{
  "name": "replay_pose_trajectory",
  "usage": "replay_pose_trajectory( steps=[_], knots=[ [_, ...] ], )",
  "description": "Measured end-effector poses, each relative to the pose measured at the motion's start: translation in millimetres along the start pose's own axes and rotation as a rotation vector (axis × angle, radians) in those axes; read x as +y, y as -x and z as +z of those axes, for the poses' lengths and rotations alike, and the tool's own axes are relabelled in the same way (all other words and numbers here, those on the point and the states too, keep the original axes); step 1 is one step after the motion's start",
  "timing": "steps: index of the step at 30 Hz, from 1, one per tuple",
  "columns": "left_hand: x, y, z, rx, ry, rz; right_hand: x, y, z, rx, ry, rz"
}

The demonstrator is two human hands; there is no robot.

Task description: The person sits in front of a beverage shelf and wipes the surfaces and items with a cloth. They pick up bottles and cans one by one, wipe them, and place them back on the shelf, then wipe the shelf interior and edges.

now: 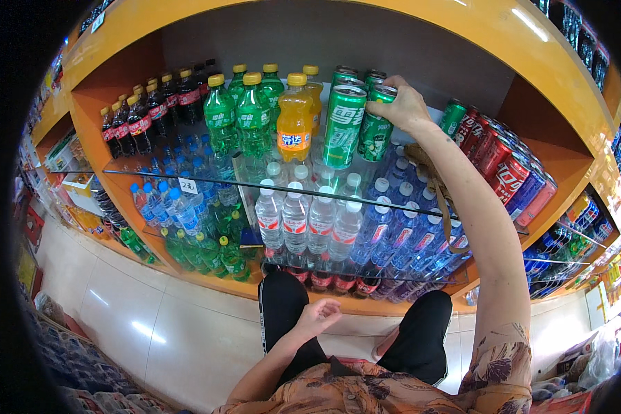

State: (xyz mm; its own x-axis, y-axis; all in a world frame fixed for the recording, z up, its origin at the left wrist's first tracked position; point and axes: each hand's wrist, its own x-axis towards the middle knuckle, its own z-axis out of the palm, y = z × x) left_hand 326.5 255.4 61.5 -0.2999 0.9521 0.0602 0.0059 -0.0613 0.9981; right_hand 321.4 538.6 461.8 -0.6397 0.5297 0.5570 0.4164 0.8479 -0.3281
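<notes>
On the glass shelf [336, 178], my right hand [402, 106] grips a green soda can [375, 127] near its top, thumb on the near side. A taller green Sprite can [344, 129] stands just left of it, with more green cans behind both. Further left is an orange Fanta bottle [294, 121] beside green Sprite bottles [252, 116] with yellow caps. A brown cloth [429, 168] with a hanging strap lies on the shelf under my right forearm. My left hand [318, 316] hangs over my knee, fingers loosely curled, holding nothing.
Cola bottles [158, 106] fill the shelf's left end. Red cans [507, 173] stand in rows at the right. Water bottles [295, 220] and blue-tinted bottles [388, 233] crowd the lower shelf. A small price tag [188, 186] hangs at the glass edge. Wrapped bottle packs [77, 357] sit at lower left.
</notes>
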Motion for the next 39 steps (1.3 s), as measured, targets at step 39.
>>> replay_pose_trajectory(
  steps=[39],
  knots=[
    [9,-14,11,0.041,-0.299,0.092,186,-78,92,-0.3,0.283,0.03]
  ],
)
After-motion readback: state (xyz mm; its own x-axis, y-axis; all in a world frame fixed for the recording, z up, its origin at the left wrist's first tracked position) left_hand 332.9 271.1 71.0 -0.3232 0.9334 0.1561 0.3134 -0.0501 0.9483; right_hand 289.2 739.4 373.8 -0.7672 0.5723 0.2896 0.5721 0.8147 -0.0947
